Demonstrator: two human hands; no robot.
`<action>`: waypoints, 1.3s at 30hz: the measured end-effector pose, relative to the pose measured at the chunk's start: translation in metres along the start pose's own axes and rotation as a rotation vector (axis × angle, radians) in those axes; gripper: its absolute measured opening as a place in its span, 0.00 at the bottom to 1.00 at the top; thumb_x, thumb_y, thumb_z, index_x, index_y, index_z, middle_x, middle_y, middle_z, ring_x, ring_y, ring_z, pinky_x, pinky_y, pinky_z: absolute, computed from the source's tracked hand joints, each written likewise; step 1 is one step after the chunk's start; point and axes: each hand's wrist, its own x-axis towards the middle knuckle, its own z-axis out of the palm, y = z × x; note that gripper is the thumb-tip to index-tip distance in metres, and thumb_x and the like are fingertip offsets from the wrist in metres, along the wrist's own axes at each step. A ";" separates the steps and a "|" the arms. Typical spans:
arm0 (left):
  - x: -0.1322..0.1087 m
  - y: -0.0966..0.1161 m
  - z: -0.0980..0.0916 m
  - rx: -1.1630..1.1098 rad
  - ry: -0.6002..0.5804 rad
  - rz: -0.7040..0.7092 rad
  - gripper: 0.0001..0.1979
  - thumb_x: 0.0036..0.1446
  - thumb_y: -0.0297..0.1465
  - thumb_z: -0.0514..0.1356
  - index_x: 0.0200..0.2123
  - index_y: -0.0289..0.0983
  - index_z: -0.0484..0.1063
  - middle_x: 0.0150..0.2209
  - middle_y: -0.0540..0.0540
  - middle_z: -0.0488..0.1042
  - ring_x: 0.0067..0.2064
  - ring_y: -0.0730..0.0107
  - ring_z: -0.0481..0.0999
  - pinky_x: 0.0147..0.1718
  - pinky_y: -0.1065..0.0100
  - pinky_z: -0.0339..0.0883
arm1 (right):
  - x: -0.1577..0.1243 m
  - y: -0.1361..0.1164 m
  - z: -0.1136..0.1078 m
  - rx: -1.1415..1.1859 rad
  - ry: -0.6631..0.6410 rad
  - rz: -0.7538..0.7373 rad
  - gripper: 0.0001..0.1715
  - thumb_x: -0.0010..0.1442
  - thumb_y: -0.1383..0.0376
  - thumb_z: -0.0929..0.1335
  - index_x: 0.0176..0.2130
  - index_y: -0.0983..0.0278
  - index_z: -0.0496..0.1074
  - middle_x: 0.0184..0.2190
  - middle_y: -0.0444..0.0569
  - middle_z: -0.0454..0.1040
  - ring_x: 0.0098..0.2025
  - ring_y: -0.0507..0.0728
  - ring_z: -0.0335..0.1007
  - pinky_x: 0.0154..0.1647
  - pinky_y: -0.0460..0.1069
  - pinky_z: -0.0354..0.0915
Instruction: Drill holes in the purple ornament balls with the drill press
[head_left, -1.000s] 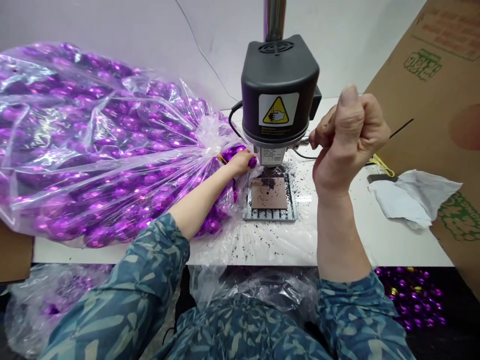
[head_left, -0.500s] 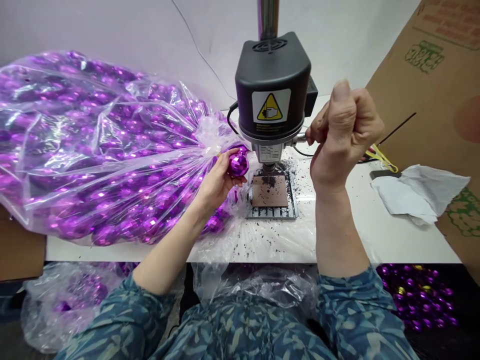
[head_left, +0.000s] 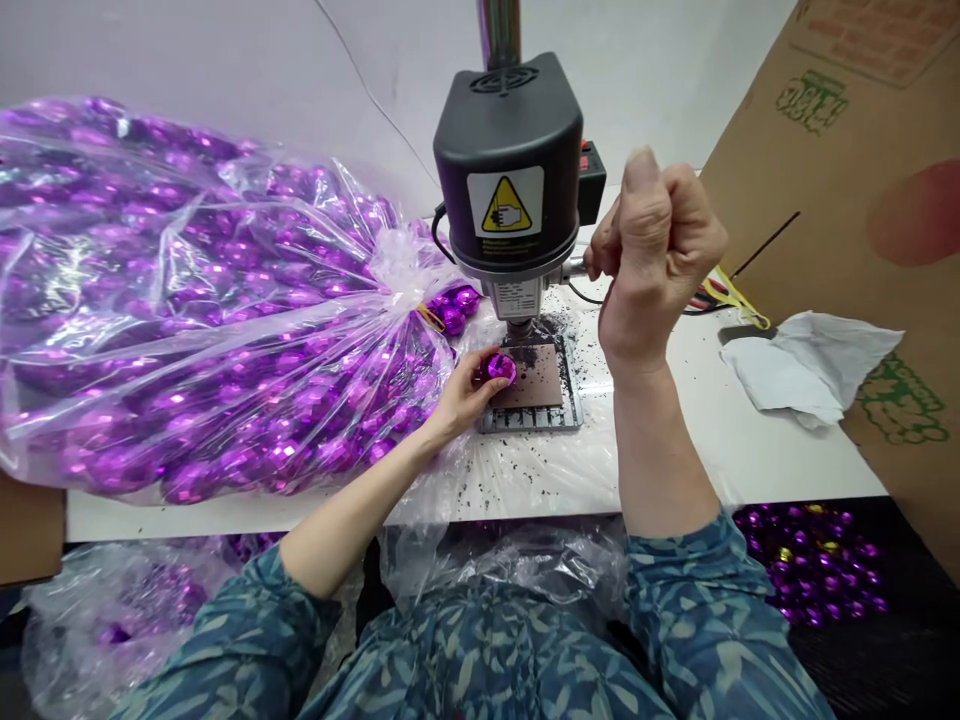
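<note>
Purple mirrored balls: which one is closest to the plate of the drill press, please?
The ball in the left hand, over the brown plate. Only it is held; the others lie in or beside the clear plastic bag or below the table.

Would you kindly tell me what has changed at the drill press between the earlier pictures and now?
The left hand has lifted a faceted purple ornament ball from beside the bag and lowered it to the edge of the brown plate under the drill press. The right hand stays closed on the side handle; the tied plastic bag stays put.
</note>
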 end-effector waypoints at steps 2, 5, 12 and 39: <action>0.007 -0.005 0.005 0.021 0.011 0.026 0.25 0.57 0.33 0.71 0.57 0.40 0.72 0.53 0.41 0.79 0.53 0.57 0.80 0.58 0.51 0.72 | 0.000 -0.001 0.000 -0.016 -0.002 -0.003 0.34 0.64 0.41 0.67 0.24 0.60 0.53 0.18 0.36 0.50 0.18 0.45 0.48 0.22 0.47 0.54; 0.016 -0.011 0.015 0.023 0.039 0.013 0.26 0.54 0.30 0.73 0.55 0.39 0.70 0.50 0.42 0.79 0.49 0.59 0.80 0.55 0.51 0.74 | -0.001 -0.001 0.001 -0.054 -0.017 0.008 0.33 0.65 0.41 0.67 0.25 0.59 0.53 0.18 0.37 0.50 0.19 0.47 0.47 0.22 0.49 0.53; 0.024 -0.019 0.028 0.111 0.063 0.017 0.30 0.47 0.28 0.76 0.53 0.38 0.71 0.48 0.42 0.79 0.48 0.57 0.81 0.53 0.50 0.75 | 0.000 0.001 0.001 -0.149 -0.010 0.031 0.37 0.62 0.33 0.62 0.25 0.59 0.51 0.19 0.39 0.51 0.20 0.48 0.45 0.23 0.50 0.55; 0.013 -0.035 0.048 -0.048 0.092 0.109 0.27 0.55 0.37 0.75 0.54 0.40 0.69 0.52 0.40 0.78 0.53 0.57 0.81 0.56 0.52 0.76 | -0.030 0.011 -0.011 0.094 0.053 -0.226 0.35 0.67 0.60 0.69 0.20 0.63 0.45 0.15 0.38 0.44 0.16 0.46 0.42 0.18 0.49 0.42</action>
